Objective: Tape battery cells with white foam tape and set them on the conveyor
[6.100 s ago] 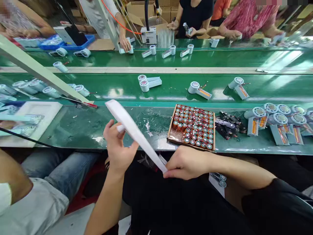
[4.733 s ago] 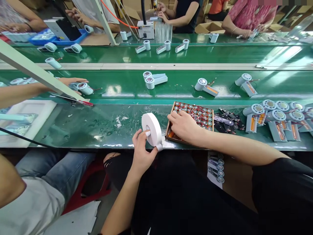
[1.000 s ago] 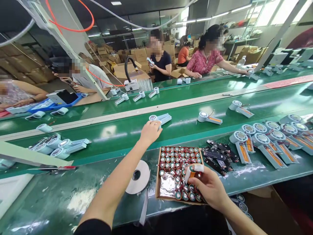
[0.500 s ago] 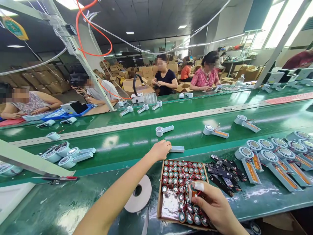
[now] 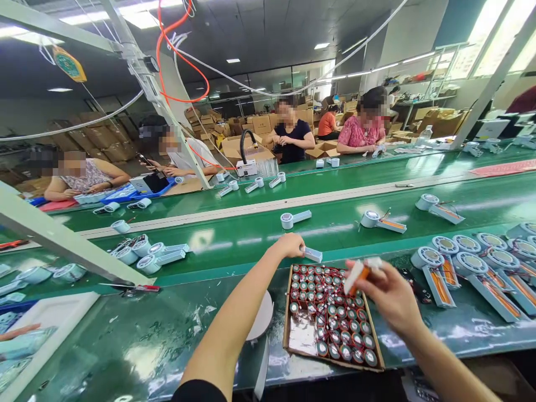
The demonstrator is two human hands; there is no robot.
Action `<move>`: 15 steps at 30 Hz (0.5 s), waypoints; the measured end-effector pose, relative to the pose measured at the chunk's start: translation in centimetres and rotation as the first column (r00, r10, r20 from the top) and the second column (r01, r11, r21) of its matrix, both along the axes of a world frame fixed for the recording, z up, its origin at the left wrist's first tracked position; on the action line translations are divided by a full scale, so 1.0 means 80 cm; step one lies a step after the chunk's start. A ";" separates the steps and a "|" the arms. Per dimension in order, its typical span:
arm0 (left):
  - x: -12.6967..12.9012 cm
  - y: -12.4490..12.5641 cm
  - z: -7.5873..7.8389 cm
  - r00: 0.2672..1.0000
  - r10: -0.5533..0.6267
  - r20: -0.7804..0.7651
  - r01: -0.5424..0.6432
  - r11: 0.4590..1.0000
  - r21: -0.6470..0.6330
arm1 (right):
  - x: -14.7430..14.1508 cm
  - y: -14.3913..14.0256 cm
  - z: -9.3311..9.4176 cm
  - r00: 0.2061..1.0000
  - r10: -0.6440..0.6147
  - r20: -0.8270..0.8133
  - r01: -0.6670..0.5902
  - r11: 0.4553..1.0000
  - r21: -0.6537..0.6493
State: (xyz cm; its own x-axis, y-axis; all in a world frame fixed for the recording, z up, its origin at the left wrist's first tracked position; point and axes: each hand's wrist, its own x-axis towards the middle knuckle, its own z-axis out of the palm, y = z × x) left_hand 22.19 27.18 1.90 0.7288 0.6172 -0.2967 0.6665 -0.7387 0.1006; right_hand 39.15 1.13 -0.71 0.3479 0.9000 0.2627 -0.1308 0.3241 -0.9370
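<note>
My left hand (image 5: 290,245) reaches to the near edge of the green belt. Its fingers are closed on a light-blue fan housing (image 5: 312,255) whose handle sticks out to the right; the hand hides the other end. My right hand (image 5: 389,293) is raised over the right side of a cardboard box (image 5: 335,364). Between its thumb and fingers is an orange battery (image 5: 363,273) with a white strip on it. Upright batteries (image 5: 333,310) with red and black wires stand in rows in the box, whose front left corner shows bare bottom.
Several fan housings (image 5: 471,265) with orange-lined handles lie at the right, beside dark circuit boards (image 5: 414,285). A white tape roll (image 5: 262,318) is partly behind my left forearm. More fan housings (image 5: 148,263) sit at left near a slanted metal post (image 5: 75,240). People work across the belt.
My right hand has lifted the battery out of the box, up and to the right. My left hand stays on the fan housing. The view has shifted slightly left.
</note>
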 end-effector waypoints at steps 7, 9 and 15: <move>-0.007 0.007 0.001 0.983 0.055 0.176 -0.041 0.995 -0.086 | 0.024 0.152 0.021 0.789 0.167 0.592 -0.103 0.985 -0.140; -0.006 0.003 -0.003 0.974 0.084 0.209 -0.069 0.995 -0.077 | 0.016 0.177 0.012 0.701 0.218 0.679 -0.127 0.975 -0.181; 0.010 -0.005 -0.017 0.956 0.189 0.225 -0.181 0.982 -0.056 | 0.004 0.182 0.000 0.415 0.273 0.868 -0.123 0.962 -0.244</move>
